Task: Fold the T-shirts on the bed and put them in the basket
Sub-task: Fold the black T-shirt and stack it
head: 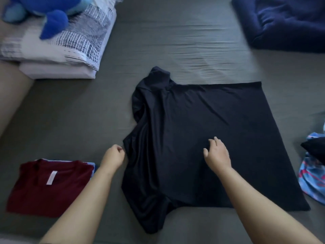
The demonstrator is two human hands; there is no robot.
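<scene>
Black T-shirt (202,138) lies spread on the bed (158,50), mid-fold: left hand (113,154) pinches its collar-side edge, right hand (217,153) rests relaxed on the cloth; the next move likely calls for folding a side inward.

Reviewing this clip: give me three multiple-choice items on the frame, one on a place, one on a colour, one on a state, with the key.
1. Where does the folded red shirt lie relative to the black shirt?
A. on the left-hand side
B. on top of it
C. beyond it, by the pillow

2. What colour is the plush toy on the pillow?
A. green
B. blue
C. yellow

3. How does the black shirt lie?
A. folded into a small square
B. rolled into a ball
C. spread on the bed, sleeves not yet folded in

Key: 1 A, the red shirt lies near the left hand. 2 B, its fur is blue. 3 C, it lies wide, the left hand gripping its edge and the right hand resting on it.
</scene>
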